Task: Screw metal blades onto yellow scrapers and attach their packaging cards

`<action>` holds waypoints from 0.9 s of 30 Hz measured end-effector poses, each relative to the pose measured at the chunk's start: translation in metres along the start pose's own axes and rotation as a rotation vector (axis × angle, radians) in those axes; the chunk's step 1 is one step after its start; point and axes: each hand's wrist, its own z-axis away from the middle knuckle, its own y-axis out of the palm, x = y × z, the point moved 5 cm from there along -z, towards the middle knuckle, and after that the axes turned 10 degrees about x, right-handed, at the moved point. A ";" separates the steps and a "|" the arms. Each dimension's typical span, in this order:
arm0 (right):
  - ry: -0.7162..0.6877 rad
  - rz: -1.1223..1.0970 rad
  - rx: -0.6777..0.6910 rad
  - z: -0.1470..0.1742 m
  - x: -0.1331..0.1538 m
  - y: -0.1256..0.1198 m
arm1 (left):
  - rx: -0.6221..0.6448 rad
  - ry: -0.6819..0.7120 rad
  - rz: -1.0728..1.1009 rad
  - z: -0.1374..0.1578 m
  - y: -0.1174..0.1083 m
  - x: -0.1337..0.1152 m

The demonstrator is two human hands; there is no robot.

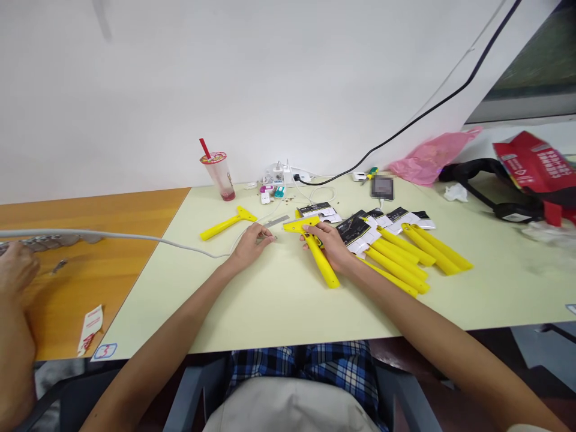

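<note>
Right grip (pixel 333 245) clasps a scraper (pixel 322 262) near its head; left grip (pixel 249 245) pinches a metal bit (pixel 276 238)

Over at the back of the tabletop (pixel 252 318), near the wall (pixel 157 90), I see a drink cup (pixel 221 177) on the left and a power strip (pixel 288 175) to its right. Before the cup lies a loose scraper (pixel 225 225); a blade (pixel 278 221) sits right of that, just beyond the person's left hand (pixel 249 243). In the right hand (pixel 332 245) is another scraper (pixel 321 261), left of a scraper pile (pixel 396 264). Behind the pile rests a phone (pixel 382 187), with a plastic bag (pixel 432 157) farther right.
</note>
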 end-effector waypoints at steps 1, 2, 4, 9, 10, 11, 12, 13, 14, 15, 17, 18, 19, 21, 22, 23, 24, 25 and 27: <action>0.007 0.002 0.006 0.000 -0.001 0.000 | -0.013 0.007 0.035 0.001 0.000 -0.003; 0.013 0.003 0.014 0.000 -0.002 0.001 | -0.029 0.023 0.072 0.003 0.001 -0.006; 0.026 0.005 0.033 0.001 -0.005 0.003 | -0.068 0.079 0.140 0.006 0.002 -0.016; 0.068 0.006 0.106 0.006 -0.011 0.015 | -0.166 0.165 0.225 0.016 0.008 -0.040; 0.072 0.011 0.126 0.008 -0.012 0.018 | -0.166 0.165 0.218 0.017 0.010 -0.043; 0.074 0.017 0.147 0.009 -0.014 0.020 | -0.160 0.161 0.211 0.019 0.011 -0.046; 0.074 0.021 0.166 0.010 -0.015 0.023 | -0.147 0.156 0.206 0.019 0.012 -0.047; 0.075 0.023 0.182 0.012 -0.016 0.024 | -0.131 0.151 0.209 0.020 0.013 -0.048; 0.076 0.024 0.193 0.012 -0.017 0.026 | -0.114 0.147 0.221 0.020 0.014 -0.048; 0.078 0.023 0.199 0.013 -0.018 0.026 | -0.099 0.145 0.241 0.019 0.014 -0.048; 0.080 0.020 0.193 0.013 -0.019 0.025 | -0.078 0.135 0.296 0.018 0.015 -0.045; 0.080 0.020 0.186 0.012 -0.019 0.025 | -0.068 0.123 0.325 0.017 0.015 -0.043; 0.079 0.022 0.178 0.012 -0.018 0.024 | -0.059 0.103 0.353 0.016 0.016 -0.040; 0.077 0.027 0.168 0.012 -0.018 0.023 | -0.043 0.051 0.413 0.015 0.018 -0.036; 0.077 0.029 0.167 0.012 -0.017 0.023 | -0.035 0.026 0.446 0.015 0.020 -0.035; 0.080 0.029 0.168 0.012 -0.017 0.023 | -0.030 0.007 0.479 0.014 0.021 -0.033; 0.080 0.026 0.166 0.012 -0.017 0.024 | -0.033 -0.006 0.507 0.014 0.022 -0.033; 0.078 0.022 0.160 0.012 -0.016 0.024 | -0.044 -0.011 0.524 0.014 0.021 -0.032; 0.067 0.013 0.126 0.011 -0.015 0.022 | -0.090 -0.013 0.505 0.014 0.017 -0.030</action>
